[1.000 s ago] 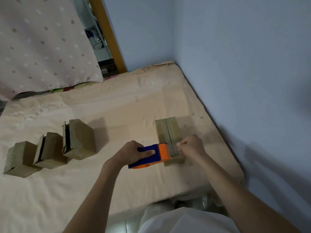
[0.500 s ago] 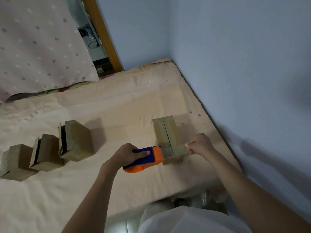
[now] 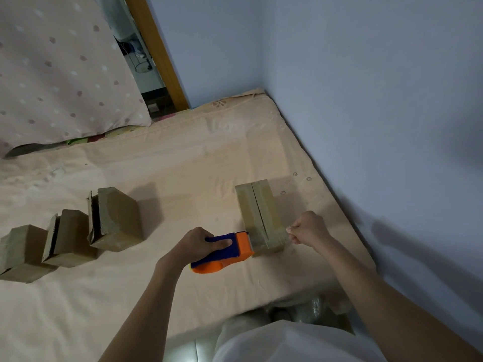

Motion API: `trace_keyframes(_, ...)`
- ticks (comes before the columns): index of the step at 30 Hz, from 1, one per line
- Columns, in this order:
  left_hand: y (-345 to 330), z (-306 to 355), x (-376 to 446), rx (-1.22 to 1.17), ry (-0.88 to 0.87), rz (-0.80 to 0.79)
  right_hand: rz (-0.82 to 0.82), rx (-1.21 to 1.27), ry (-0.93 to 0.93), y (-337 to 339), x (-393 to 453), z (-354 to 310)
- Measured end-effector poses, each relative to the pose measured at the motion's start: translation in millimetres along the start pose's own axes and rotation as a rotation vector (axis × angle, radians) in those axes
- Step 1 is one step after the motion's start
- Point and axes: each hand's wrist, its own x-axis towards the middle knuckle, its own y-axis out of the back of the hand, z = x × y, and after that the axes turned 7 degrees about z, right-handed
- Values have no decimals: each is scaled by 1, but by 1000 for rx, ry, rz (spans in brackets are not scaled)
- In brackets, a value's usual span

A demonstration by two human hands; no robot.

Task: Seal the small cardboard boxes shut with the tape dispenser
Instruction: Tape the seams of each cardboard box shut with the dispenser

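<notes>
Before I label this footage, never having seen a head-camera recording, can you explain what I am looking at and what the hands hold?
There is one view, from a camera worn on the person's head, looking down at their own two bare hands over a mattress with a beige sheet. The left hand grips a blue and orange tape dispenser, its front against a small cardboard box whose top flaps meet at a seam. The right hand is a fist at the box's near right corner; it seems to pinch the tape end, though the tape is hard to see. Three more boxes stand in a row on the left.

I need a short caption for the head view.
Left hand holds tape dispenser beside cardboard box; right hand pinches by it.
</notes>
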Motion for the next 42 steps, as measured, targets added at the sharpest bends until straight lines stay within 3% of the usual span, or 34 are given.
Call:
trace_keyframes(10,-6,-5,3,-16,23,-23,-12,-51,5,-9,6,5)
trace_keyframes(20,-11,-8,1,-16,34,-40,-154,-89,-11,-17,18,10)
trace_keyframes(25,-11,-7,3,6,51,-50,-102,-219,-20,-10,7,5)
trace_keyframes(29,-10,-6,4,21,46,-51,19,-185,38,-10,10,5)
trace_keyframes(33,-11,-6,4,43,45,-52,36,-223,119,-13,0,-6)
trace_keyframes(42,-11,-5,10,106,55,-77,91,-203,98,-31,-5,-9)
